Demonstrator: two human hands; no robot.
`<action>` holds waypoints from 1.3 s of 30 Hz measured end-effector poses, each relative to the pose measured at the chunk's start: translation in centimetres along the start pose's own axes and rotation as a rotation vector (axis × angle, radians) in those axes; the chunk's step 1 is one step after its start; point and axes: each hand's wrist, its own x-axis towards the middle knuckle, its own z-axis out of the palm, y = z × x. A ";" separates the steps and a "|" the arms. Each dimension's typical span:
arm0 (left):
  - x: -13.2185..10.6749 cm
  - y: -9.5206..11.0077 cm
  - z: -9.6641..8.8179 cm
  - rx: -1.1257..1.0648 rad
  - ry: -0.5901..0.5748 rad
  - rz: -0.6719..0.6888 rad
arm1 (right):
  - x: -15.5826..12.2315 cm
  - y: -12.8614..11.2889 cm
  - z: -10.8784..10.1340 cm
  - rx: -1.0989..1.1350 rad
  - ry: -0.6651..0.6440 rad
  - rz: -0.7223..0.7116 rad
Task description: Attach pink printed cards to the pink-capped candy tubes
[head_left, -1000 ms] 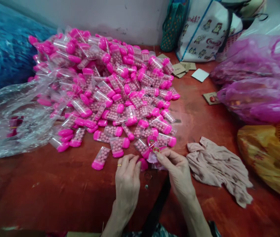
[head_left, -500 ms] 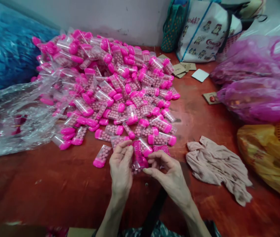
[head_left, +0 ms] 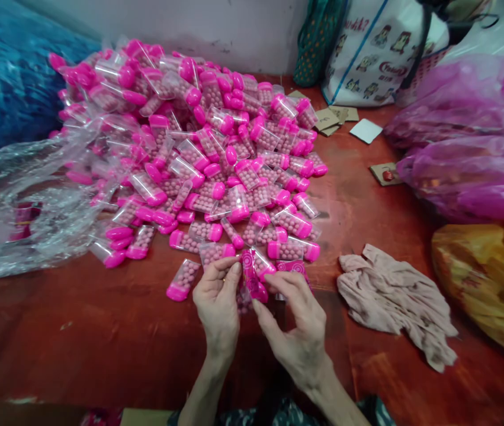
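Observation:
A big heap of clear candy tubes with pink caps (head_left: 198, 148) covers the far left of the red table (head_left: 100, 337). At its near edge my left hand (head_left: 217, 302) and my right hand (head_left: 298, 322) meet around one pink-capped candy tube (head_left: 252, 281) with a pink swirl label. Fingertips of both hands pinch it from either side, just above the table. More swirl-printed pink labels (head_left: 294, 267) lie right behind my right fingers. A single tube (head_left: 183, 281) lies loose to the left of my left hand.
A crumpled beige cloth (head_left: 396, 302) lies to the right. Clear plastic sheeting (head_left: 21, 213) and blue plastic (head_left: 7, 77) are at left. Pink plastic bags (head_left: 469, 148), a yellow bag (head_left: 478, 278) and printed tote bags (head_left: 376, 53) line the right and back. Card pieces (head_left: 336, 118) lie near the totes.
My hands lifted the tube from the table edge towards the heap. My right hand shifted from gripping a label packet to pinching the tube with the left.

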 end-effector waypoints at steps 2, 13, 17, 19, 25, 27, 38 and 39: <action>-0.2 0.0 0.1 0.030 -0.001 0.012 | 0.0 0.4 0.3 -0.077 0.068 -0.081; 0.6 0.0 -0.2 -0.120 -0.183 -0.301 | 0.6 1.5 0.0 0.024 0.118 0.100; 0.8 -0.1 -0.6 -0.093 -0.246 -0.329 | 0.7 1.8 0.1 0.015 0.105 0.097; 0.8 0.1 -0.7 -0.046 -0.286 -0.250 | 0.7 2.0 0.1 0.005 0.085 0.079; 0.4 0.7 -0.8 -0.043 -0.359 -0.147 | 0.3 1.9 0.2 -0.071 0.095 -0.013; 0.3 0.5 -0.9 -0.070 -0.334 -0.161 | 0.2 1.8 0.3 -0.083 0.074 -0.022; 2.3 0.2 -1.7 -0.132 0.024 -0.141 | 0.4 1.1 -0.9 -0.031 0.137 0.150; 2.3 0.2 -1.7 -0.140 0.018 -0.148 | 0.4 0.9 -0.7 0.002 0.078 0.136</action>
